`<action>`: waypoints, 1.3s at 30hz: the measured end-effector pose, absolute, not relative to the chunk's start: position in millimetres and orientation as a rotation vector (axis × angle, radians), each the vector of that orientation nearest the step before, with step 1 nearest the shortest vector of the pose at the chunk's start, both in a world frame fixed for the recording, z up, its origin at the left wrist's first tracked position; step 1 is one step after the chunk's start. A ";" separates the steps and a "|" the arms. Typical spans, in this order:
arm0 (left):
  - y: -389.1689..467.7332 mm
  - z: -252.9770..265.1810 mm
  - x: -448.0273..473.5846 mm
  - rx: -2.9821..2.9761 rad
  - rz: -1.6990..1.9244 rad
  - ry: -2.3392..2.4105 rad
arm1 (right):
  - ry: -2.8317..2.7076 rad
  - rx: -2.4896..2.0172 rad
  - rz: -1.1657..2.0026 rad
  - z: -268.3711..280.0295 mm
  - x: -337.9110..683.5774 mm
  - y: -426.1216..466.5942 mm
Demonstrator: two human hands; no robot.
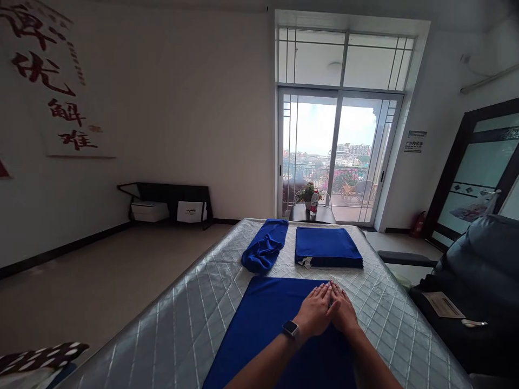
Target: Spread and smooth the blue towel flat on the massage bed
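Observation:
A blue cloth (259, 329) lies spread flat on the quilted silver table cover (174, 324) in front of me. My left hand (317, 309), below a wristwatch (290, 327), rests flat near the cloth's far right corner. Beside it, my right hand (343, 307) lies with its fingers stretched out, the fingertips of both hands meeting at the cloth's edge. Neither hand grips anything. Beyond them sits a neat stack of folded blue cloths (328, 244) with a white tag at its near edge. To its left is a crumpled blue cloth (265, 248).
Behind the table's far end, a small dark table (302, 214) holds a plant (308, 193) and a bottle (314, 203). A dark armchair (478, 270) stands close on the right, with a card (443, 305) on it. A spotted fabric (44, 356) shows at lower left.

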State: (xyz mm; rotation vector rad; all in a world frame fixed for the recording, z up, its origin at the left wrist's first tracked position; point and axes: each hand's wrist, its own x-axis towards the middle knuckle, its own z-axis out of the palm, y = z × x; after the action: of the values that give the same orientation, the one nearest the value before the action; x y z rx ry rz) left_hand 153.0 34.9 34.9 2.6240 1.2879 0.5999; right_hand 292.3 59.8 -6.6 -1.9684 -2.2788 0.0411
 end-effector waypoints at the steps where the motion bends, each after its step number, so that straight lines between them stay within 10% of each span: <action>1: 41.2 30.4 162.2 2.621 0.627 1.298 | -2.289 -1.969 0.037 -7.5 293.3 59.7; 39: 72.0 3.6 -35.0 2.327 0.403 1.962 | -2.156 -1.944 0.085 -5.9 287.1 60.9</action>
State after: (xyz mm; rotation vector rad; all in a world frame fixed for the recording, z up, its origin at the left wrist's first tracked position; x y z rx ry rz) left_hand -35.0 72.0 3.6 2.3268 1.9616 0.4026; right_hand 287.1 60.9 -5.9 -1.9438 -2.1556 0.0852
